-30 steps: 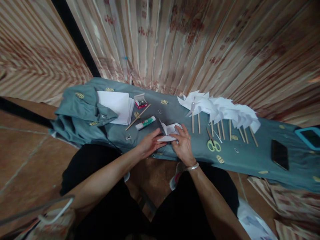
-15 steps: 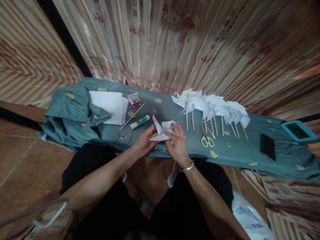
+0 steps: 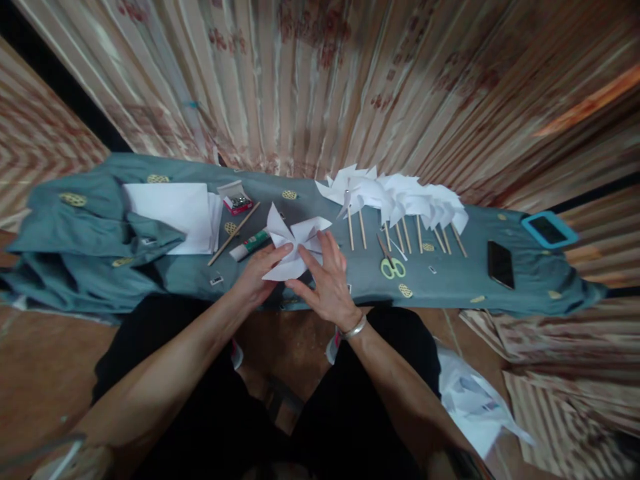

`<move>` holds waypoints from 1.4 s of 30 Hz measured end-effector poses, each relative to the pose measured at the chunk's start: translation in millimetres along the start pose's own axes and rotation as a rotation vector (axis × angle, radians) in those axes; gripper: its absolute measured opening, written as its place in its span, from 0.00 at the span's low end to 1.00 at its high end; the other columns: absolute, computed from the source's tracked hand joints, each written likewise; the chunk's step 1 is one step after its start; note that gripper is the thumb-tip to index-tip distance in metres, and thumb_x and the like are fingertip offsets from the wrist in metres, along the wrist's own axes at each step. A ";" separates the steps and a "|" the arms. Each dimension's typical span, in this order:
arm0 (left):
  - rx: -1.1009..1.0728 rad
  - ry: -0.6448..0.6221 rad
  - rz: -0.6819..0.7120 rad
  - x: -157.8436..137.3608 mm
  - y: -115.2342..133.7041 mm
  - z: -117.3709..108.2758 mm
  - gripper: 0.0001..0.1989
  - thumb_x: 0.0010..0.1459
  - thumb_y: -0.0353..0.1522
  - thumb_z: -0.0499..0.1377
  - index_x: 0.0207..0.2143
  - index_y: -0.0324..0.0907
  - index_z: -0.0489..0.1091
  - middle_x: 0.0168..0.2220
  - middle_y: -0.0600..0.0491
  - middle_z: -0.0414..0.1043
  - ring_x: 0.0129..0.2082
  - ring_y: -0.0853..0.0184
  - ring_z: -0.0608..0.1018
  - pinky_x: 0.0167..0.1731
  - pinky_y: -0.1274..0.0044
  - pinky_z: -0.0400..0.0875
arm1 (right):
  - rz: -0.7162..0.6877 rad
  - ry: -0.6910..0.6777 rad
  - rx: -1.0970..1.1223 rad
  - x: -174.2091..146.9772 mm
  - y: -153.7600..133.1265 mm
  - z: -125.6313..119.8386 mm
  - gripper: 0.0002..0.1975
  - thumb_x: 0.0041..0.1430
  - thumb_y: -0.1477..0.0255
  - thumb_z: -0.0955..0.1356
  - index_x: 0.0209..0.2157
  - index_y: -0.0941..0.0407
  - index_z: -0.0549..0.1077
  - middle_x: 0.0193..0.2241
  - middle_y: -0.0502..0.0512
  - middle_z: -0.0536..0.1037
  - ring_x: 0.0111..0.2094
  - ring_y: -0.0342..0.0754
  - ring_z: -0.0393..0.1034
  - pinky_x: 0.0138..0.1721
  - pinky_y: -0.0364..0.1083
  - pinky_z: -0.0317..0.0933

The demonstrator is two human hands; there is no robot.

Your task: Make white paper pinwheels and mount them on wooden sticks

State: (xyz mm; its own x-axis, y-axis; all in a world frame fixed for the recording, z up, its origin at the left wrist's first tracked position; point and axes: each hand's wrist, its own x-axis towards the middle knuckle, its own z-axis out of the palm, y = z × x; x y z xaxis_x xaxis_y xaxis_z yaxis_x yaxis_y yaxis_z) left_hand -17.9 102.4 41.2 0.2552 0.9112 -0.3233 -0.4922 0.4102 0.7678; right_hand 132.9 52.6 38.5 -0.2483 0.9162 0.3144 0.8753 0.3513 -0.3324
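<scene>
A white paper pinwheel [image 3: 290,267], its blades folded toward the middle, is held over the near edge of the cloth-covered table. My left hand [image 3: 257,273] is closed on its left side, the thumb pressing near the centre. My right hand [image 3: 325,283] has its fingers spread; the index fingertip touches the paper by the centre and the thumb is apart below. Just left of the pinwheel lies a glue stick [image 3: 245,247], partly covered by a blade. Beyond it are a loose wooden stick [image 3: 234,233] and an open red box of small metal pieces [image 3: 237,202].
White paper sheets [image 3: 170,213] are stacked at left, partly under bunched cloth [image 3: 75,233]. Several pinwheels on sticks [image 3: 400,197] lie in a row at right. Green-handled scissors [image 3: 393,267], a dark phone [image 3: 501,265] and a blue-framed device [image 3: 550,230] are further right.
The pinwheel has turned to face up, with its folded blades spread in view. My right index finger has come onto its centre and the thumb has moved off the paper. The camera view has shifted right.
</scene>
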 end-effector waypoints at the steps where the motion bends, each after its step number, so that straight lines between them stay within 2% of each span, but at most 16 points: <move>1: 0.012 0.009 -0.002 0.5 1.5 1.8 0.13 0.46 0.34 0.68 0.35 0.37 0.78 0.31 0.50 0.80 0.30 0.65 0.79 0.34 0.77 0.72 | 0.001 -0.001 -0.005 1.0 -0.9 -1.0 0.35 0.60 0.49 0.64 0.62 0.53 0.62 0.69 0.65 0.49 0.70 0.62 0.35 0.62 0.65 0.48; 6: 0.018 0.035 -0.002 4.3 4.7 10.9 0.09 0.45 0.30 0.68 0.32 0.39 0.78 0.29 0.52 0.80 0.29 0.65 0.79 0.34 0.77 0.73 | 0.011 0.005 -0.013 4.1 -3.0 -4.8 0.37 0.59 0.46 0.63 0.62 0.54 0.63 0.69 0.66 0.49 0.70 0.62 0.34 0.62 0.64 0.48; 13: -0.004 0.118 -0.028 11.0 2.4 16.6 0.13 0.38 0.27 0.71 0.30 0.35 0.77 0.28 0.51 0.80 0.28 0.68 0.78 0.32 0.80 0.72 | 0.026 0.015 0.024 5.7 -1.3 -7.8 0.33 0.60 0.48 0.63 0.61 0.52 0.65 0.69 0.63 0.48 0.70 0.62 0.33 0.62 0.63 0.48; 18: -0.036 0.077 -0.029 13.9 -2.1 13.1 0.15 0.37 0.28 0.72 0.31 0.35 0.77 0.30 0.51 0.81 0.28 0.68 0.79 0.34 0.78 0.73 | 0.029 0.036 0.065 4.6 -1.7 -8.2 0.30 0.62 0.51 0.63 0.59 0.53 0.67 0.69 0.62 0.46 0.70 0.62 0.32 0.64 0.63 0.46; 23: -0.081 0.034 -0.047 15.0 -5.9 10.0 0.17 0.33 0.29 0.73 0.30 0.33 0.77 0.27 0.50 0.80 0.25 0.68 0.78 0.31 0.78 0.72 | 0.050 0.067 0.175 1.4 -1.3 -6.1 0.26 0.66 0.55 0.60 0.59 0.52 0.68 0.70 0.59 0.44 0.70 0.62 0.34 0.64 0.64 0.45; 28: -0.121 0.009 -0.065 15.6 -9.4 8.1 0.17 0.36 0.30 0.73 0.31 0.33 0.78 0.29 0.48 0.81 0.27 0.67 0.78 0.33 0.77 0.72 | 0.084 0.103 0.291 -0.6 2.6 -3.8 0.24 0.68 0.57 0.57 0.59 0.50 0.69 0.70 0.55 0.46 0.71 0.61 0.35 0.65 0.65 0.43; 36: -0.082 0.034 -0.059 14.7 -10.7 8.7 0.22 0.29 0.33 0.76 0.30 0.34 0.78 0.26 0.49 0.80 0.27 0.66 0.78 0.33 0.77 0.71 | 0.091 0.164 0.371 0.9 5.6 -4.8 0.25 0.68 0.55 0.55 0.54 0.51 0.74 0.69 0.56 0.51 0.70 0.61 0.39 0.66 0.66 0.41; 42: -0.074 0.055 -0.054 15.7 -10.7 10.5 0.20 0.26 0.32 0.75 0.26 0.35 0.77 0.25 0.50 0.80 0.23 0.69 0.76 0.27 0.78 0.70 | 0.092 0.195 0.389 0.4 6.5 -5.4 0.24 0.68 0.57 0.56 0.52 0.51 0.76 0.68 0.55 0.54 0.70 0.60 0.40 0.65 0.66 0.43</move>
State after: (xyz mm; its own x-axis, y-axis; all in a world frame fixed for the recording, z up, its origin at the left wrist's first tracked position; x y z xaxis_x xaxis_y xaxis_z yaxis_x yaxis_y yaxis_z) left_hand 0.1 111.9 33.7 0.2383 0.8874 -0.3946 -0.5392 0.4588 0.7062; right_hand 140.7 54.3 41.3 -0.0615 0.9067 0.4173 0.6595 0.3508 -0.6649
